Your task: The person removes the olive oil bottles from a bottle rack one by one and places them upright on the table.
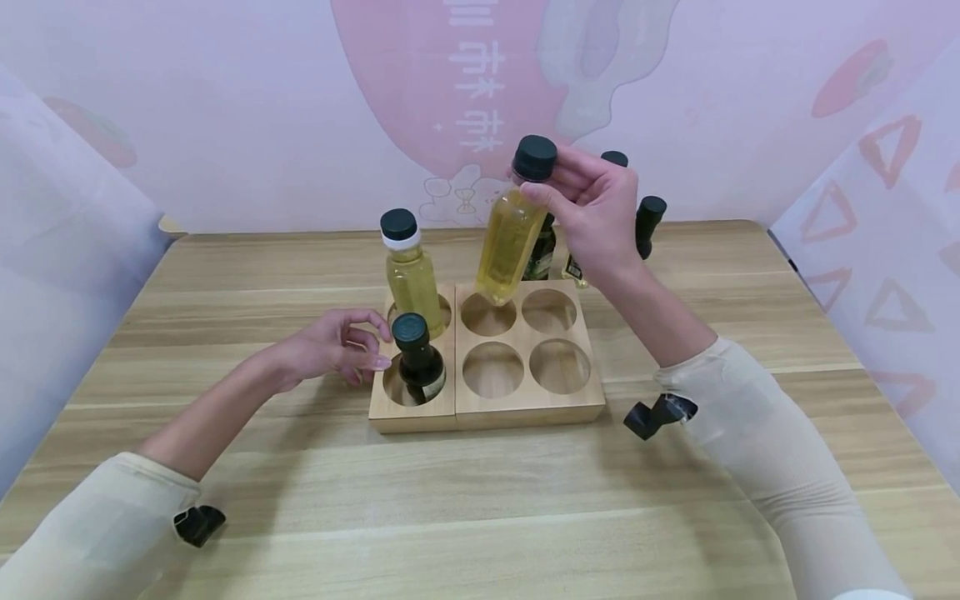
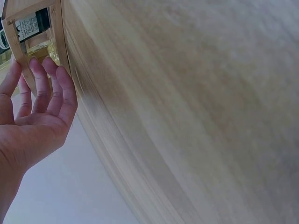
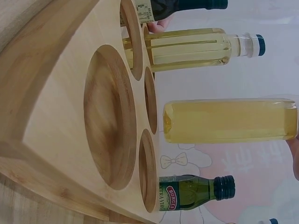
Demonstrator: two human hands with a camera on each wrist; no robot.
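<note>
My right hand (image 1: 600,208) pinches a bottle of yellow oil (image 1: 512,242) near its dark cap. The bottle is slightly tilted, its base just above the back row of a wooden rack (image 1: 487,412) with round holes. In the right wrist view that bottle (image 3: 229,120) hangs apart from the rack (image 3: 60,107). My left hand (image 1: 333,346) is at the rack's left side, fingers loosely bent; in the left wrist view its fingertips (image 2: 39,70) appear to touch the rack's edge. Beside it, a dark bottle (image 1: 422,367) and another yellow oil bottle (image 1: 414,287) stand in the left column.
Behind the rack stand a green bottle labelled Borges (image 3: 182,193) and more dark-capped bottles (image 1: 649,225), partly hidden by my right hand. The wooden table (image 1: 480,517) extends around the rack. A printed curtain (image 1: 262,125) rises at the table's back edge.
</note>
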